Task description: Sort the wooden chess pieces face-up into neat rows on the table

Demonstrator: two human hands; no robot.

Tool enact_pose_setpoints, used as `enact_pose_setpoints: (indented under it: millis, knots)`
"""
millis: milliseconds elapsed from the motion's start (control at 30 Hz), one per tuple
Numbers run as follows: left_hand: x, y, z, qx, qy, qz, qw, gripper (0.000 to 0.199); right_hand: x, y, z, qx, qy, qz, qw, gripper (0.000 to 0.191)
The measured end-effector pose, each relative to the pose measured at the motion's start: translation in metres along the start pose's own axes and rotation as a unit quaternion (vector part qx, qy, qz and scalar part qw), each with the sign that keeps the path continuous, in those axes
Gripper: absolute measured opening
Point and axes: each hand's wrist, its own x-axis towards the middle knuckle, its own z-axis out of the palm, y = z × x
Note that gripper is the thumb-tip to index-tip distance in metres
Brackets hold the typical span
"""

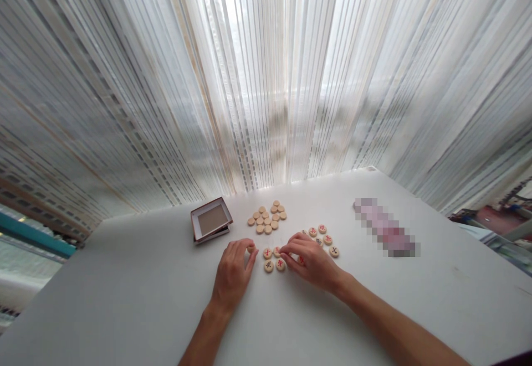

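Observation:
My left hand (233, 271) pinches a round wooden piece (251, 248) between thumb and fingers, low over the white table. My right hand (311, 261) has its fingertips together on a red-marked piece (277, 252), partly covering it. Between the hands lie other marked pieces, among them a red one (267, 253), a black one (269, 266) and another red one (280, 264). More pieces with red or black characters (328, 240) lie beyond and to the right of my right hand, some half hidden by it. Farther back sits a cluster of blank-faced pieces (267, 221).
An open box (211, 219) with a brown inside stands at the back left of the white table (145, 288). A pixelated pinkish object (386, 227) lies at the right. Pale striped curtains (266, 78) hang behind the table's far edge.

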Motion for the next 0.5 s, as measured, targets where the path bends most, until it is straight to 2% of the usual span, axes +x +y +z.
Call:
enact_pose_setpoints:
  millis: [200,333,500]
  knots:
    - [-0.003,0.012,-0.003,-0.093,0.029,-0.029,0.995,0.012,-0.001,-0.003,0.001,-0.001,-0.013,-0.004,1.0,0.013]
    - [-0.003,0.024,-0.005,-0.163,0.042,-0.015,0.986,0.008,-0.001,-0.006,0.001,-0.001,-0.024,-0.008,1.0,0.014]
    - [-0.005,0.037,-0.004,-0.189,0.045,0.004,0.981,0.008,0.0,-0.01,0.002,0.008,-0.02,-0.018,1.0,0.018]
